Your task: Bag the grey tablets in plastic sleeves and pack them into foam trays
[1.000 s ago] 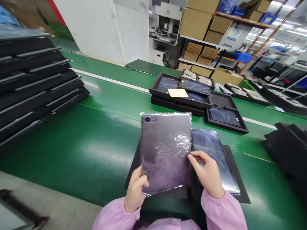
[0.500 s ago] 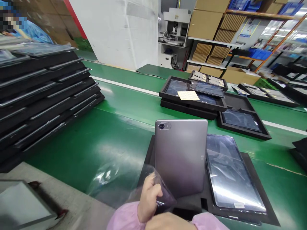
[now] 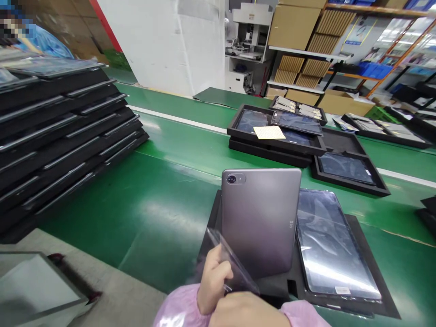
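My left hand (image 3: pixel 213 279) is closed on a sheet of clear plastic film (image 3: pixel 235 263), pinched between thumb and fingers. Just right of it, my right hand (image 3: pixel 247 311) shows only its back at the bottom edge; its fingers are hidden. Before both hands a grey tablet (image 3: pixel 260 218) stands nearly upright, back towards me, its camera at the top left. It is in or over a black foam tray (image 3: pixel 354 231); what supports it cannot be seen. A second tablet (image 3: pixel 335 245), screen up under shiny film with a small white label, lies in the tray's right side.
Black trays with tablets (image 3: pixel 275 156) stand farther back on the green bench (image 3: pixel 163 190), a yellow sticker sheet (image 3: pixel 269 132) on top. A tall leaning stack of black trays (image 3: pixel 68 131) rises at left. Shelves with cardboard boxes (image 3: pixel 294 27) are behind. A person is partly visible at upper left.
The clear film, earlier spread out to the left over the bench, is now drawn in and bunched near my hands. The standing tablet has shifted slightly right in view.
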Motion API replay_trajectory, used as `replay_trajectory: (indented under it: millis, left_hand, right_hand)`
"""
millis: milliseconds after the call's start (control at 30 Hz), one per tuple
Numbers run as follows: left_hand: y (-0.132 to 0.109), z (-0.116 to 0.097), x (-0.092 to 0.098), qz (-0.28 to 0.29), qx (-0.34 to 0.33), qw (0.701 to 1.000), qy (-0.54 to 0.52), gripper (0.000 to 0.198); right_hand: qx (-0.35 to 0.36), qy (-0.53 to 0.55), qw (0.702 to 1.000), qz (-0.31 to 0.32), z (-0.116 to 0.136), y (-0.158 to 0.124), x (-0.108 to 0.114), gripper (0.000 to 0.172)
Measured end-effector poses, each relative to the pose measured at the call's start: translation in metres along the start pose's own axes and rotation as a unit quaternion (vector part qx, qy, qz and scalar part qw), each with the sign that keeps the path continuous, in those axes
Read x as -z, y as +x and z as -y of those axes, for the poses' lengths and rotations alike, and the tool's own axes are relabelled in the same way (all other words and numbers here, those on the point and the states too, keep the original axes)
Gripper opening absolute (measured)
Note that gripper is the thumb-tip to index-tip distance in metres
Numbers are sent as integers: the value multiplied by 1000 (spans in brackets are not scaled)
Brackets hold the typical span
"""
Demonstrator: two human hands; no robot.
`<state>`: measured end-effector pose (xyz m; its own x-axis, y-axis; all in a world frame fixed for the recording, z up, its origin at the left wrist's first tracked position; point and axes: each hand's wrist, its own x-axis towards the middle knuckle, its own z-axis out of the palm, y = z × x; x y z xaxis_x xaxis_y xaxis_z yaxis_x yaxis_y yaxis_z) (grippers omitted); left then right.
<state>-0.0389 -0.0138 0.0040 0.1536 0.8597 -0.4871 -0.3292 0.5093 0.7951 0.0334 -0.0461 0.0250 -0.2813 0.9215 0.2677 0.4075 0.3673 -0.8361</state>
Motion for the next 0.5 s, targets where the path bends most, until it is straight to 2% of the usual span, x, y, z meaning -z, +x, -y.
replay_trajectory:
  millis: [67, 133, 200, 300, 333, 367, 400, 433, 500]
  left_hand:
    - [1, -3, -1, 7, -20, 1000, 17, 9]
    - [3, -6, -3, 17, -23, 999, 19, 9]
    - [6, -8, -5, 4, -1, 1000, 3, 14]
    - [9, -12, -9, -28, 43, 998, -39, 19]
    - [9, -15, -11, -34, 52, 997, -51, 18]
    - [9, -17, -12, -43, 55, 996, -63, 16]
    - [8, -19, -13, -50, 60, 994, -74, 14]
    - [8, -21, -14, -54, 67, 993, -83, 11]
    - [6, -23, -16, -47, 86, 990, -100, 9]
  right_hand:
    - [37, -18, 999, -34, 10, -5, 17, 39]
    - [52, -32, 994, -88, 14, -11, 45, 22]
    - [8, -66, 979, -193, 10, -15, 73, 16]
    - [-106, -108, 926, -346, -10, -19, 105, 4]
    - [-145, -99, 908, -381, -18, -19, 111, 11]
    - [-187, -75, 894, -400, -24, -19, 115, 27]
    - [-227, -35, 890, -394, -28, -18, 119, 43]
    - [-266, 18, 893, -362, -30, -16, 122, 54]
    - [-319, 129, 905, -251, -25, -13, 129, 56]
